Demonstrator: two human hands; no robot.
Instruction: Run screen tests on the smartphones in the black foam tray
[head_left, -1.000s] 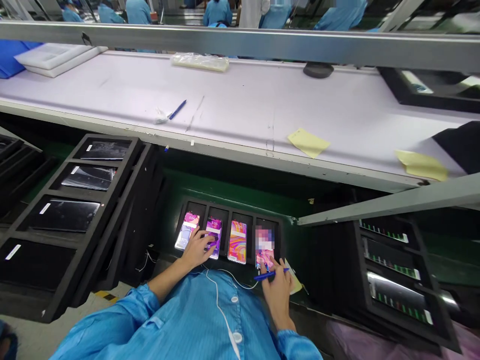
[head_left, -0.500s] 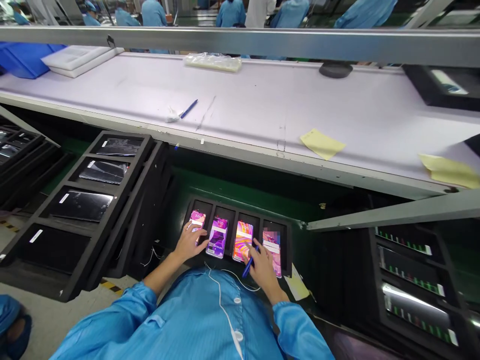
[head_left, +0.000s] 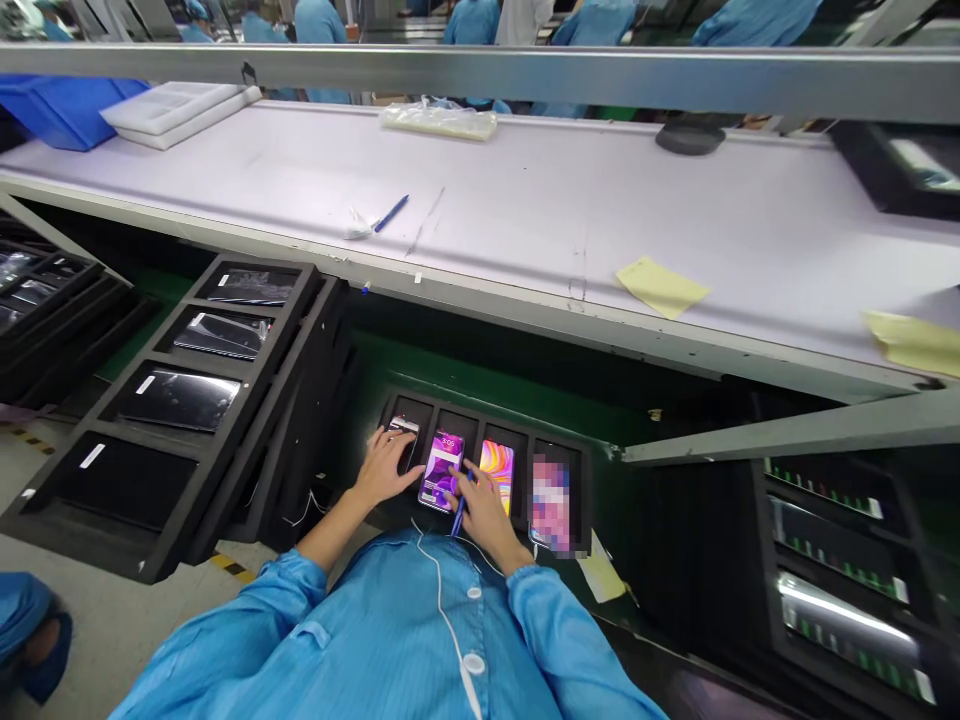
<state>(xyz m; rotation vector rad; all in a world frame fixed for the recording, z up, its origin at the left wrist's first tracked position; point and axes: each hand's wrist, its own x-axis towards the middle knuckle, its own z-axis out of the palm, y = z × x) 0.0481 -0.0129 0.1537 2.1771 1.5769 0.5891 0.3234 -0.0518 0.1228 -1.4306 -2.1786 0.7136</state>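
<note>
A black tray (head_left: 584, 500) across my lap has a phone in each slot. My left hand (head_left: 381, 470) lies over the leftmost phone (head_left: 406, 427), fingers spread and partly covering its screen, thumb stretched toward the second phone. That second phone (head_left: 445, 455) is lit purple and shows 3:05. My right hand (head_left: 487, 515) holds a blue pen (head_left: 458, 516) while its fingers reach over the second phone's right edge; whether they touch the glass I cannot tell. This hand partly hides the third phone (head_left: 498, 462), lit orange and pink. The fourth phone (head_left: 550, 500) is lit but blurred out.
Stacked black trays of dark phones (head_left: 180, 397) stand on the left, and more trays (head_left: 840, 540) on the right. A white bench (head_left: 525, 220) runs ahead, bearing another pen (head_left: 391, 213) and yellow paper (head_left: 661, 287). A white cable (head_left: 442, 600) hangs down my front.
My right hand, with the pen, has moved left from the third and fourth phones to the second. The leftmost phone's screen has turned from pink to mostly dark.
</note>
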